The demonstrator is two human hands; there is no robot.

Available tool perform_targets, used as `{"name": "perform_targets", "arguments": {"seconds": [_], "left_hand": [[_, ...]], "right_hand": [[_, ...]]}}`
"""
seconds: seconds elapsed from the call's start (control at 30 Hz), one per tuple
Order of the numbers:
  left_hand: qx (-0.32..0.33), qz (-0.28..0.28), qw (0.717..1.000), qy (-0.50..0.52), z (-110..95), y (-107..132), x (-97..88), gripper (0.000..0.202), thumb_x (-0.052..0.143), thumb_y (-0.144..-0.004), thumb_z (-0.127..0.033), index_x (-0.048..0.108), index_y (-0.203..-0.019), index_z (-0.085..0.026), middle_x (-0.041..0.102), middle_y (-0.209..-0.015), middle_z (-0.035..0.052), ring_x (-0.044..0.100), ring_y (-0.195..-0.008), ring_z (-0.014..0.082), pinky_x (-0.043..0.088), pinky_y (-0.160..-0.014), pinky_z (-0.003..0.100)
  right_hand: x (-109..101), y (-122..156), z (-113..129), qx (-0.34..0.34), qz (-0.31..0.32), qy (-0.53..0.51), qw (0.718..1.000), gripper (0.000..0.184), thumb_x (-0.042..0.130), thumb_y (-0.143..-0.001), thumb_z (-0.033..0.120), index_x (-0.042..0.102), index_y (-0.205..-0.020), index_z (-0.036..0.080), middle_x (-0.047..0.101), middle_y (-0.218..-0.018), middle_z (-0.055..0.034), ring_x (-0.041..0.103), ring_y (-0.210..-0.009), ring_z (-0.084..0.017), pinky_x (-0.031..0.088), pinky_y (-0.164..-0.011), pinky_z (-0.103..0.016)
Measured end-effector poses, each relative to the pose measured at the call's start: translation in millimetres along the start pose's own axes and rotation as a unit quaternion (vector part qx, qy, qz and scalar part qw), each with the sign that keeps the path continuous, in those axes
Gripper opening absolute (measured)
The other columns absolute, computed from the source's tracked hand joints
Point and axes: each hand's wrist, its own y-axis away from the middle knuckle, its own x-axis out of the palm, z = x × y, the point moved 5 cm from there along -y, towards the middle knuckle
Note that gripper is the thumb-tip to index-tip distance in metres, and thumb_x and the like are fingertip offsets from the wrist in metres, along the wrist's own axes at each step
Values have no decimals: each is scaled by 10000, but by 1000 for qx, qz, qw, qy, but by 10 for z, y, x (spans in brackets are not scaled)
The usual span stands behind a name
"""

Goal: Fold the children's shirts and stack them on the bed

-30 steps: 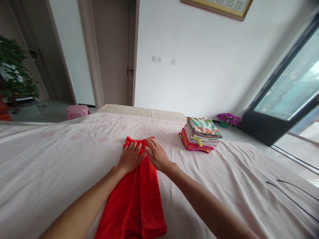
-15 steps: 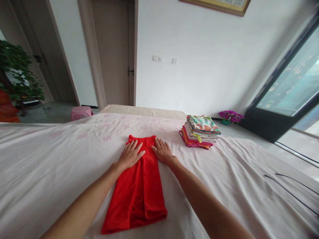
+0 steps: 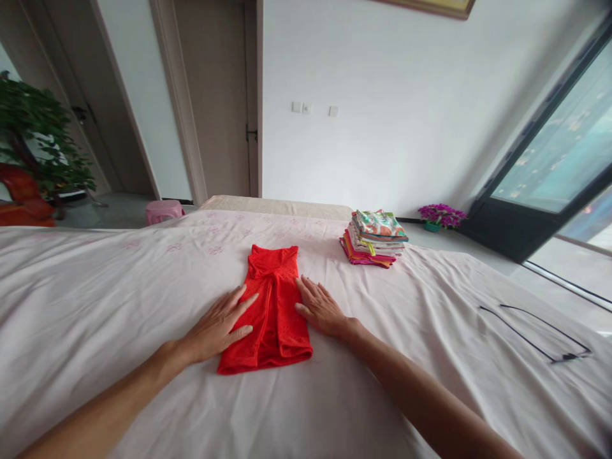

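A red garment (image 3: 275,306) lies folded into a long strip on the pale sheet (image 3: 363,395), its narrow end away from me and its wider end close to me. My left hand (image 3: 217,325) rests along its left edge, fingers spread, with the fingertips over the cloth. At the right edge, my right hand (image 3: 322,306) lies flat, its fingertips touching the fabric and its palm on the sheet. Neither hand grips anything. The exact kind of garment cannot be made out.
A stack of folded clothes (image 3: 375,239) stands on the bed beyond my right hand. Eyeglasses (image 3: 568,357) lie on the sheet at the right. Past the bed are a pink stool (image 3: 164,211), a potted purple flower (image 3: 442,217) and a leafy plant (image 3: 38,134).
Both hands have slid back toward me from the garment's far end to its sides, the left also outward. The view has shifted, and the eyeglasses now show fully.
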Motion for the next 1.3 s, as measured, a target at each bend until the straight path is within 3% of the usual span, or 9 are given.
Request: {"name": "perform_targets", "arguments": {"seconds": [0.13, 0.3, 0.4, 0.53, 0.67, 0.83, 1.1, 1.2, 1.3], "left_hand": [[33, -34, 999, 16, -216, 236, -101, 468, 440, -979, -376, 462, -1445, -349, 354, -1584, 35, 395, -1417, 246, 395, -1140, 415], [55, -92, 993, 52, -333, 435, -244, 348, 411, -975, -194, 616, -1248, -264, 596, -1361, 45, 594, -1213, 163, 508, -1040, 313], [101, -79, 990, 61, -337, 614, -334, 367, 396, -944, -84, 642, -1162, -246, 675, -1215, 38, 626, -1146, 139, 514, -1019, 281], [142, -36, 988, 46, -251, 788, -396, 503, 458, -894, -49, 572, -1322, -288, 651, -1310, 22, 574, -1251, 161, 479, -1081, 333], [160, -31, 986, 46, -211, 722, -414, 479, 560, -895, -143, 577, -1343, -311, 633, -1350, 23, 522, -1322, 202, 487, -1080, 382], [194, -34, 979, 56, -344, 502, -405, 337, 583, -910, -198, 647, -1236, -255, 669, -1295, 51, 538, -1305, 196, 476, -1088, 369], [122, -40, 981, 146, -451, 464, -438, 323, 496, -929, -284, 631, -1215, -218, 676, -1265, 80, 600, -1216, 206, 464, -1067, 337], [44, -33, 974, 222, -493, 519, -447, 368, 435, -939, -383, 645, -1174, -192, 733, -1077, 79, 681, -991, 209, 527, -934, 313], [-94, -39, 944, 314, -503, 488, -443, 376, 380, -954, -402, 677, -1035, -187, 727, -864, 35, 667, -841, 193, 534, -844, 288]], "right_hand": [[-73, 276, 326, -137, -6, -1, 990, 615, 347, -1010, 537, 203, -1566, 317, 132, -1645, -38, 133, -1507, -221, 131, -1215, -468], [-126, 512, 472, -203, -45, -23, 978, 424, 427, -1018, 370, 509, -1425, 283, 451, -1514, -63, 396, -1396, -222, 345, -1133, -402], [-197, 682, 474, -235, -66, -59, 968, 368, 408, -1009, 237, 615, -1312, 265, 631, -1324, -56, 573, -1209, -185, 440, -1036, -349], [-294, 863, 478, -273, -50, -86, 957, 432, 425, -937, 111, 619, -1298, 244, 657, -1285, -49, 588, -1194, -170, 432, -1044, -342], [-302, 833, 478, -287, -56, -87, 952, 442, 444, -923, 110, 603, -1315, 239, 653, -1298, -48, 576, -1221, -169, 410, -1068, -345], [-214, 671, 495, -312, -59, -77, 945, 393, 438, -937, 142, 623, -1267, 251, 668, -1270, -47, 579, -1216, -170, 404, -1068, -362], [-353, 752, 548, -288, -47, -170, 941, 321, 423, -963, 263, 600, -1218, 181, 671, -1209, -123, 600, -1154, -223, 419, -1040, -379], [-367, 804, 523, -190, -18, -252, 949, 250, 426, -962, 296, 639, -1036, 188, 696, -981, -65, 627, -899, -186, 477, -841, -299], [-312, 731, 463, -56, -18, -355, 933, 216, 447, -934, 290, 599, -828, 179, 605, -756, 6, 521, -681, -121, 413, -637, -227]]}}
